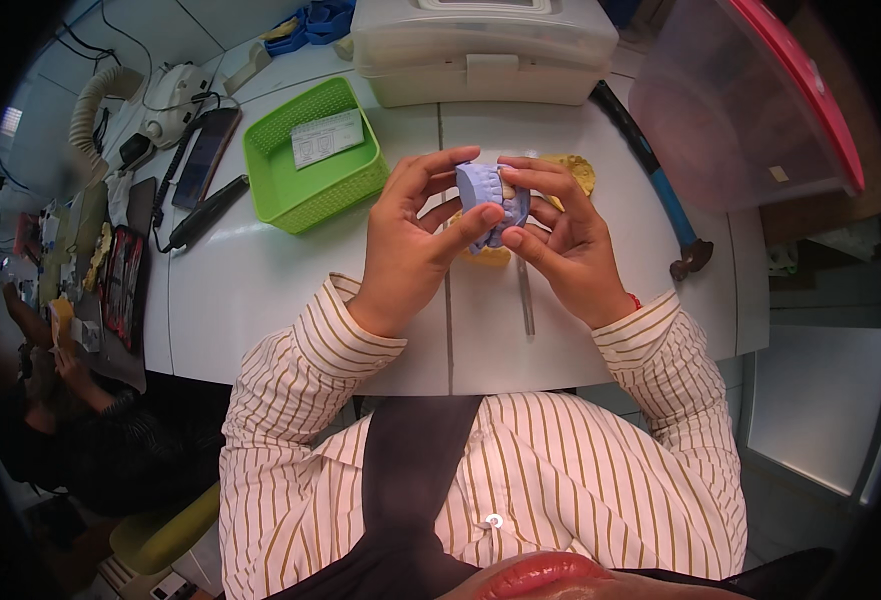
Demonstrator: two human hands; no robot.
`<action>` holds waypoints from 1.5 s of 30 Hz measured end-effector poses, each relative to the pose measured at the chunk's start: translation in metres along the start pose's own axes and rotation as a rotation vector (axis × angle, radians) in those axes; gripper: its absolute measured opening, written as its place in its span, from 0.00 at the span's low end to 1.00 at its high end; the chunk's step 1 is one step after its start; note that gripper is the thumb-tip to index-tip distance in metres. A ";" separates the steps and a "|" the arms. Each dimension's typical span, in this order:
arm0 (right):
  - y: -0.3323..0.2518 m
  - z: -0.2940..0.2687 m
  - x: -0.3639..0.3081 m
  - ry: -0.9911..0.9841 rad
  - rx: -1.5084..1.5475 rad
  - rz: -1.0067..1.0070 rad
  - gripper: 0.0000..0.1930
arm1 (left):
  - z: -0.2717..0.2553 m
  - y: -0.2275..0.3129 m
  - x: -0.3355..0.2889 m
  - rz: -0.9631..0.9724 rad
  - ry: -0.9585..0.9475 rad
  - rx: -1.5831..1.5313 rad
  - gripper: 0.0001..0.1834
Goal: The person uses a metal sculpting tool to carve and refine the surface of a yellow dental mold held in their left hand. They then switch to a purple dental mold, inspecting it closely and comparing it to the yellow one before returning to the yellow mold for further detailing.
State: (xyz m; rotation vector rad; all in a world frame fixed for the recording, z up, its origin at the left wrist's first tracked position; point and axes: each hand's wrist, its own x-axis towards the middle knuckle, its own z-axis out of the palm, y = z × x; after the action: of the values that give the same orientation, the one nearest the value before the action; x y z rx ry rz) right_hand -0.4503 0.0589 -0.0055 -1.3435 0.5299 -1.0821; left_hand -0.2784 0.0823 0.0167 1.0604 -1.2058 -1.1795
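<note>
A purple plaster dental model (pixel 478 187) with a row of moulded teeth is held up over the middle of the table. My left hand (pixel 412 225) grips it from the left, with the thumb across its front. From the other side my right hand (pixel 565 225) closes on it, fingertips and thumb near a pale, tooth-coloured piece (pixel 507 190) on the model. Behind and below my hands lie yellow plaster models (pixel 572 172), partly hidden. A thin metal tool (pixel 526 300) rests on the table beneath my right hand.
Left of my hands stands a green basket (pixel 315 190) holding a printed slip. A black handpiece (pixel 210 213) and a phone (pixel 207 155) lie beside it. A lidded plastic box (pixel 485 60) is at the back. Rightward are a hammer (pixel 660 185) and a clear bin (pixel 730 110).
</note>
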 end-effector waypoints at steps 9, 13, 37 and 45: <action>0.002 -0.004 0.001 0.033 0.004 -0.030 0.22 | -0.002 0.003 0.002 -0.001 -0.004 -0.086 0.27; -0.005 -0.002 0.000 0.083 0.089 0.054 0.23 | -0.019 0.014 0.009 0.199 0.049 -0.026 0.30; -0.010 0.003 -0.001 0.080 0.119 0.090 0.21 | -0.129 0.022 0.043 0.049 0.183 1.320 0.27; -0.018 0.017 0.003 0.015 0.314 0.196 0.21 | -0.135 0.022 0.048 0.066 0.165 1.375 0.31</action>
State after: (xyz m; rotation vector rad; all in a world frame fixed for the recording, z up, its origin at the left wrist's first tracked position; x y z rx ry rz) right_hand -0.4406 0.0668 0.0160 -0.9890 0.4701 -0.9686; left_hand -0.1426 0.0340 0.0322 1.9981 -1.9066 -0.0270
